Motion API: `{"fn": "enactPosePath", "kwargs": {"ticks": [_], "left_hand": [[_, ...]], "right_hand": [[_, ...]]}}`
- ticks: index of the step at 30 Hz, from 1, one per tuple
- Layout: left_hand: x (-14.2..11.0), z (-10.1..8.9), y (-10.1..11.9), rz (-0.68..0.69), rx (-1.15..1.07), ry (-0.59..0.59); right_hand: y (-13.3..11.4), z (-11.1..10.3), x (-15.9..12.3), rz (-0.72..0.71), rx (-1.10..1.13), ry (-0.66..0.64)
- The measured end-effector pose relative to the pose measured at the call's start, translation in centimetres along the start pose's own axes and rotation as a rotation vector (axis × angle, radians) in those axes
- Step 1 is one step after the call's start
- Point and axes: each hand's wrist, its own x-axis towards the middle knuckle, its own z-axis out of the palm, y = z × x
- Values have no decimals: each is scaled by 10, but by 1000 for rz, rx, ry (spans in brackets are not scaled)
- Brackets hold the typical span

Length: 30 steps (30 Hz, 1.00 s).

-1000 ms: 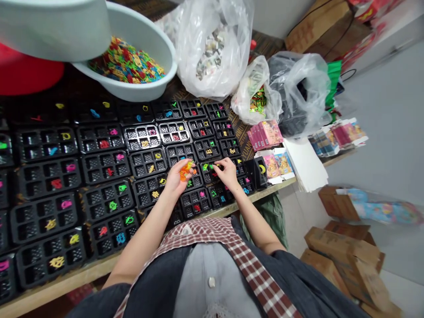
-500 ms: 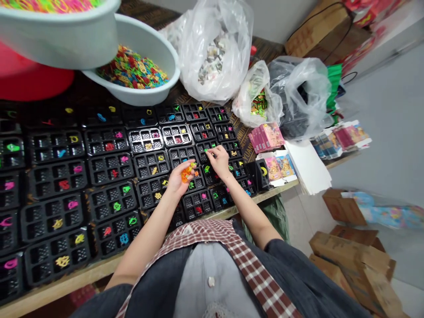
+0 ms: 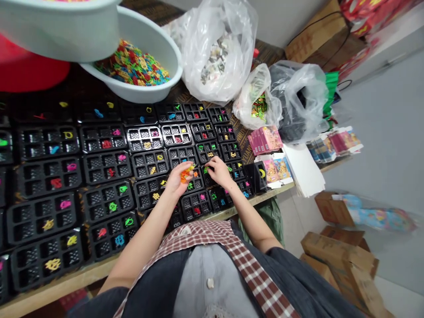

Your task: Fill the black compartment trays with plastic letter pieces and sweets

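Observation:
My left hand (image 3: 179,179) is closed around a small bunch of orange and yellow plastic pieces (image 3: 187,173), held above the black trays. To its right, my right hand (image 3: 220,173) has its fingertips pinched together low over a black compartment tray (image 3: 209,177). A green plastic piece (image 3: 206,169) shows by those fingertips; whether they grip anything is hidden. The tray just beyond, a black compartment tray (image 3: 205,150), has green pieces and a tan piece (image 3: 210,154) in its compartments.
Rows of black trays (image 3: 107,167) with small coloured pieces cover the table. Behind stand a pale basin (image 3: 145,93) of coloured pieces and a clear plastic bag (image 3: 228,66) of small packets. Printed boxes (image 3: 266,138) and white sheets (image 3: 304,170) lie right; cartons (image 3: 338,251) are on the floor.
My right hand has moved towards my body, from the farther tray to the nearer one. My left hand stays almost in place with its pieces. The camera view has shifted slightly.

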Motion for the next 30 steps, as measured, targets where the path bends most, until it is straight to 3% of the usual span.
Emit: {"fn": "enactPosePath", "kwargs": {"ticks": [4, 8, 14, 17, 22, 25, 30], "left_hand": [[-2, 2, 3, 4, 19, -6], [-2, 2, 4, 37, 51, -18], [0, 0, 1, 7, 84, -35], [0, 0, 0, 3, 88, -44], [-2, 1, 1, -3, 92, -56], [-3, 2, 1, 2, 85, -33], [-3, 4, 0, 1, 57, 4]], "right_hand": [[-4, 0, 0, 10, 15, 6], [0, -13, -1, 39, 113, 53], [44, -33, 25, 232, 224, 342], [71, -37, 43, 326, 207, 419], [80, -36, 49, 325, 58, 391], [63, -30, 38, 215, 32, 360], [31, -14, 22, 127, 56, 133]]}}
